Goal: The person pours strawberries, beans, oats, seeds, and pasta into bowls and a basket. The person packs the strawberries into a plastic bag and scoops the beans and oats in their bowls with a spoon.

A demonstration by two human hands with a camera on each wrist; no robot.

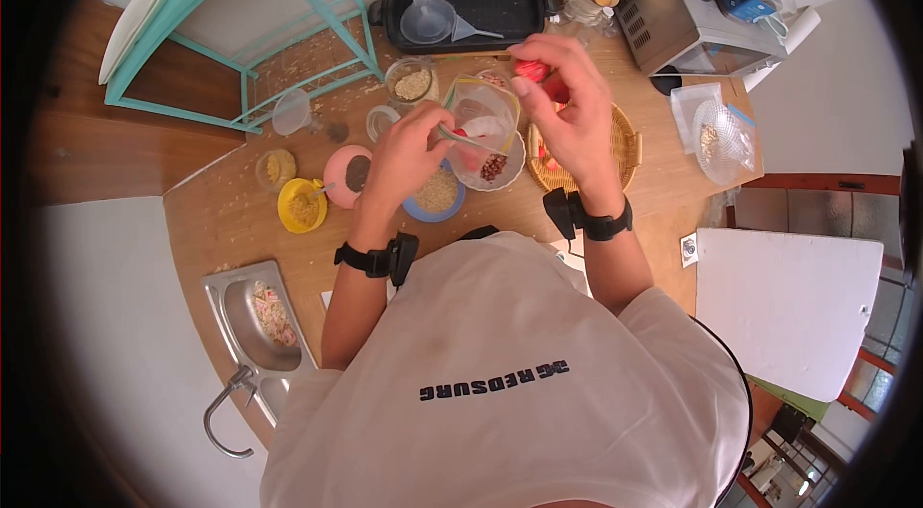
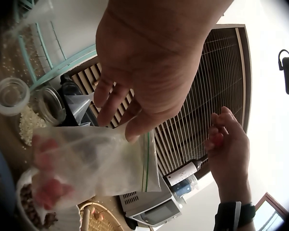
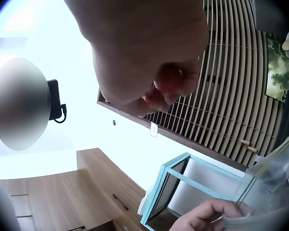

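A clear zip bag (image 1: 486, 114) with red pieces (image 2: 52, 192) in its lower part is pinched at its rim by the left hand (image 1: 407, 150); its mouth gapes in the head view. Raised to the right of the bag, the right hand (image 1: 575, 114) holds a red piece (image 1: 530, 72) between thumb and fingers, with more red in the palm. Under the bag stands a white scalloped bowl (image 1: 510, 175) of reddish-brown beans or nuts. A wicker basket (image 1: 631, 150) with some red pieces lies below the right hand.
Left of the bag are a blue bowl (image 1: 437, 212), a pink bowl (image 1: 339, 179), a yellow bowl (image 1: 310, 222) and jars. Behind stand a black pan (image 1: 519, 3) with funnels, a teal rack (image 1: 260, 27) and a microwave (image 1: 663, 18). The sink (image 1: 228, 301) is at lower left.
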